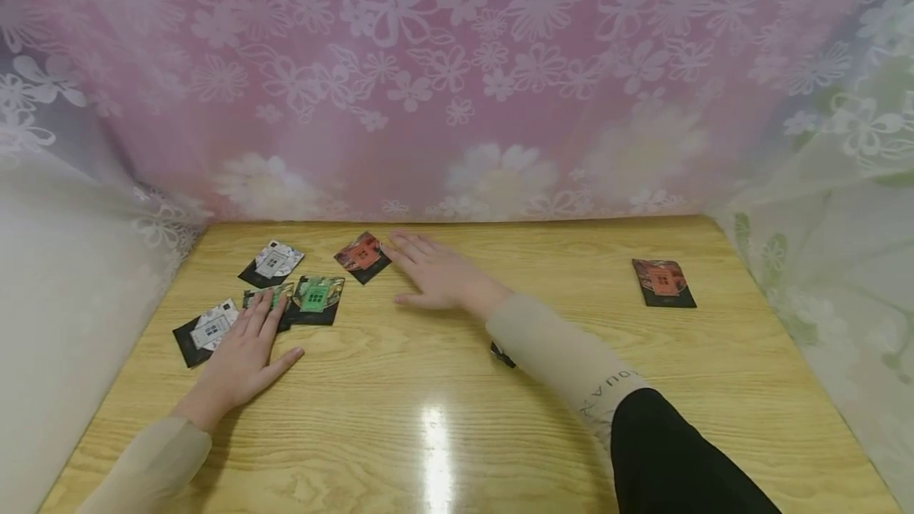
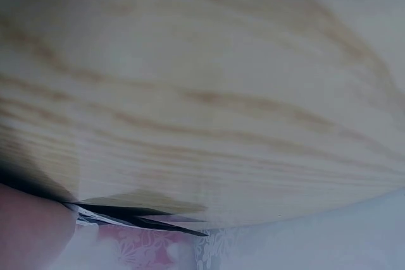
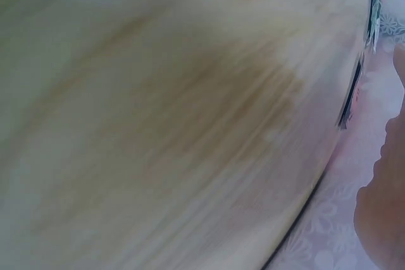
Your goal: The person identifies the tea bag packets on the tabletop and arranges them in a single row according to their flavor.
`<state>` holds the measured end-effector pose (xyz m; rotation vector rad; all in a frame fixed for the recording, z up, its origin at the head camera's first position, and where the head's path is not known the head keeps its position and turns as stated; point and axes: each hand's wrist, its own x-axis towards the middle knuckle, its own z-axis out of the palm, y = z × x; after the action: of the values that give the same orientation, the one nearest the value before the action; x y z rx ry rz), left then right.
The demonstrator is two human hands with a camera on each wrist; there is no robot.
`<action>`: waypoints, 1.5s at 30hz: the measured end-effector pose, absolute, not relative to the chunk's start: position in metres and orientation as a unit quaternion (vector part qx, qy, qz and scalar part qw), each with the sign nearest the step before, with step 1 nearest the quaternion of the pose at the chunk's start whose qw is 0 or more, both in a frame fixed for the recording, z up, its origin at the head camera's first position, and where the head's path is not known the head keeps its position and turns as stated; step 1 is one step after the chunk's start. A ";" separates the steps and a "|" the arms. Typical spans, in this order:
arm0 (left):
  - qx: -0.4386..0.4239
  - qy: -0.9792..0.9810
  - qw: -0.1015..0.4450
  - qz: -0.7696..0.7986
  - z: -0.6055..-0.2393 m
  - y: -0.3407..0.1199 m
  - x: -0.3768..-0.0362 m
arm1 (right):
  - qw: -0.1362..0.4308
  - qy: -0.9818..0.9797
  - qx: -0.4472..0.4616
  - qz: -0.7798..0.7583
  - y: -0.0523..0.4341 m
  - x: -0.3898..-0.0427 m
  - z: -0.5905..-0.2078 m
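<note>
My left hand (image 1: 246, 355) lies flat with fingers straight over a green-and-black packet (image 1: 271, 297), covering part of it. A white-and-black packet (image 1: 211, 330) lies beside that hand, partly under its edge. Just right of its fingertips is a second green packet (image 1: 316, 300). Behind them sits another white-and-black packet (image 1: 274, 262). My right hand (image 1: 439, 272) is stretched out palm down, its fingertips at the right edge of a red-and-black packet (image 1: 362, 256). In the left wrist view, packet edges (image 2: 139, 216) show beside the hand.
A second red packet (image 1: 664, 284) lies alone at the right. A dark packet corner (image 1: 503, 354) shows from under the right sleeve, mostly hidden. The wooden table (image 1: 343, 435) is bounded by a pink flowered curtain (image 1: 457, 101) at the back.
</note>
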<state>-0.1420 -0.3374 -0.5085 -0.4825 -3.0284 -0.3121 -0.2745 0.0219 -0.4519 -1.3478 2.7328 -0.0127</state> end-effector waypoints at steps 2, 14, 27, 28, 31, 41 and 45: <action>-0.156 -0.983 0.023 -0.096 -0.507 -0.337 -0.142 | 0.053 0.896 -0.441 -0.007 0.013 -0.277 -0.452; -0.160 -0.982 0.030 -0.090 -0.507 -0.338 -0.143 | 0.083 0.899 -0.428 0.032 -0.031 -0.289 -0.465; -0.158 -0.983 0.024 -0.090 -0.504 -0.337 -0.141 | 0.112 0.896 -0.424 0.069 -0.033 -0.281 -0.478; -0.157 -0.983 0.022 -0.090 -0.504 -0.337 -0.141 | 0.114 0.897 -0.422 0.067 -0.031 -0.281 -0.478; -0.156 -0.983 0.019 -0.091 -0.505 -0.337 -0.141 | 0.124 0.900 -0.413 0.062 -0.023 -0.281 -0.478; -0.158 -0.983 0.022 -0.093 -0.507 -0.335 -0.141 | 0.140 0.923 -0.356 0.044 0.018 -0.275 -0.473; -0.152 -0.984 0.019 -0.092 -0.508 -0.336 -0.142 | 0.158 0.931 -0.327 0.031 0.034 -0.276 -0.475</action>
<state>-0.1416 -0.3361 -0.5076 -0.4718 -3.0551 -0.2852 -0.2759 0.0337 -0.4750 -0.9348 2.6631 0.0872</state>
